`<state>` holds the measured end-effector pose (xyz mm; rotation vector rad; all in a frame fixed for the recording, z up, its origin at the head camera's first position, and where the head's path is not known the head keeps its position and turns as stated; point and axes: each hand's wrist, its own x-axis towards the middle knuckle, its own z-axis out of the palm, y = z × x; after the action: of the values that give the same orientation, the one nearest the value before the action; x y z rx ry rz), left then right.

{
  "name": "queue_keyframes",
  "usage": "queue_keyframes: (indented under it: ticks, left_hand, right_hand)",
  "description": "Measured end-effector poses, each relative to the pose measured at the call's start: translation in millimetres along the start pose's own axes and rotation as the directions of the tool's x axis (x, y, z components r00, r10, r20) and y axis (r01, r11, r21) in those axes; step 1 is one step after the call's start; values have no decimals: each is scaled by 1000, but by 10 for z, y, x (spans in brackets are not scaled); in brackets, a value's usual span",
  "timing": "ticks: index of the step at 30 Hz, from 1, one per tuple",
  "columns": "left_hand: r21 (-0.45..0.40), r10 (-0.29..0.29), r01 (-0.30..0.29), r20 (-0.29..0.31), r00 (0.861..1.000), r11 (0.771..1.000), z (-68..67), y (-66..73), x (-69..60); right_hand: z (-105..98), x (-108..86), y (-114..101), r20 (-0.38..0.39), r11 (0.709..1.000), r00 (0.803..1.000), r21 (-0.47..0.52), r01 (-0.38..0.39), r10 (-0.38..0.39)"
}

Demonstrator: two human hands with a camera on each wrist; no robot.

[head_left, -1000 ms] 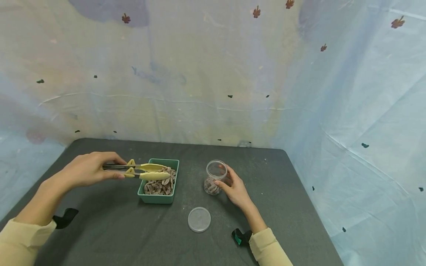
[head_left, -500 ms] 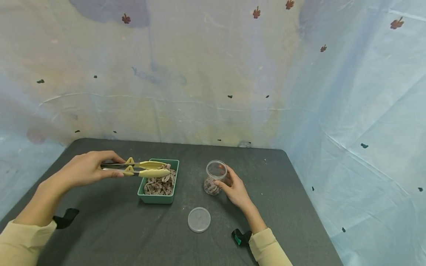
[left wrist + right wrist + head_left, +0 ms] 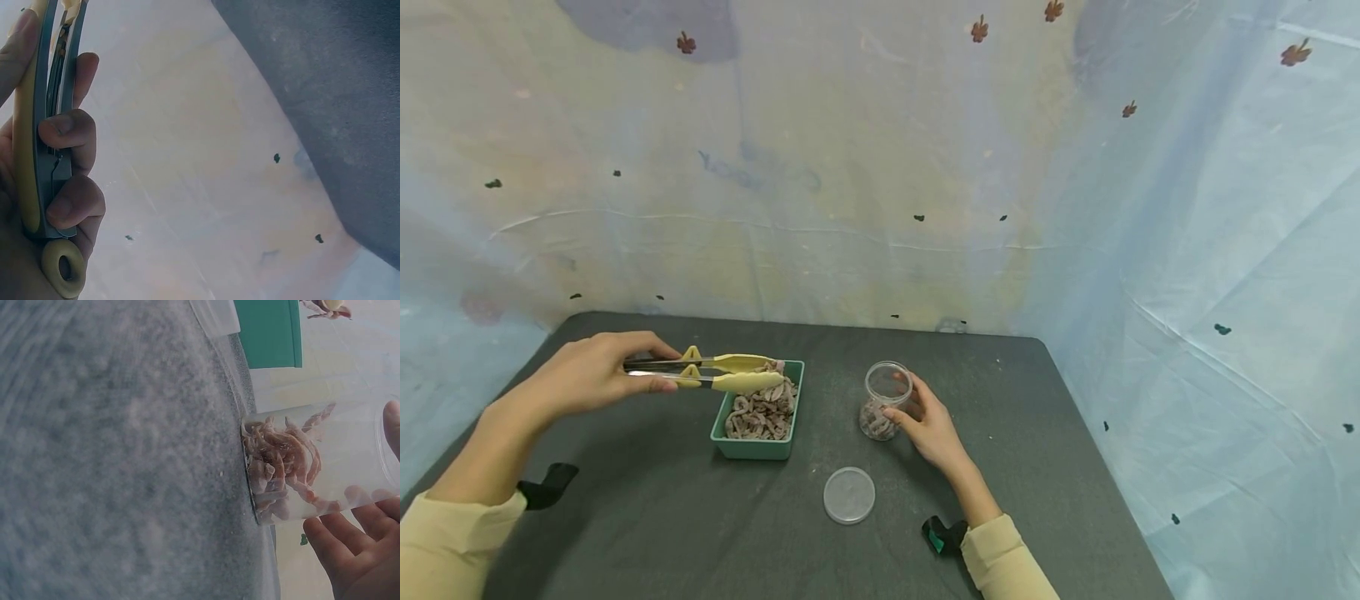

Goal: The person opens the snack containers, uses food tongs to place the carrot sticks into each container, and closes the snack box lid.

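Observation:
My left hand (image 3: 598, 371) grips yellow-tipped tongs (image 3: 748, 382), also seen along the fingers in the left wrist view. Their tips are over the green container (image 3: 751, 450), which is full of greyish-pink, meat-like strips (image 3: 762, 419). Some strips hang at the tips (image 3: 331, 307) in the right wrist view. My right hand (image 3: 930, 429) holds a clear jar (image 3: 350, 450) upright on the table, thumb on one side and fingers on the other. Similar strips (image 3: 281, 453) fill the jar's lower part. Its mouth faces up, uncovered.
A round clear lid (image 3: 849, 496) lies flat on the dark table (image 3: 737, 525), nearer me than the jar and container. Patterned sheeting (image 3: 820, 167) hangs behind the table and along its right side.
My left hand and the tongs have risen slightly and shifted a little left, with strips at the tips. The right hand and jar have stayed in place.

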<state>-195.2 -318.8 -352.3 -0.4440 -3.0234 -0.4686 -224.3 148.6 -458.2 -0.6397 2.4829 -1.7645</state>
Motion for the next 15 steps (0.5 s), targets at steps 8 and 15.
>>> queue_keyframes:
  ticks: [8,15]
  left_hand:
    - [-5,18,-18,-21,1000,1000,-52,84,64]
    - [-40,19,-20,-21,1000,999,-73,190,161]
  right_hand:
    - [8,-1,16,-14,1000,1000,-7,-12,12]
    - [12,4,10,-12,1000,1000,-8,-7,7]
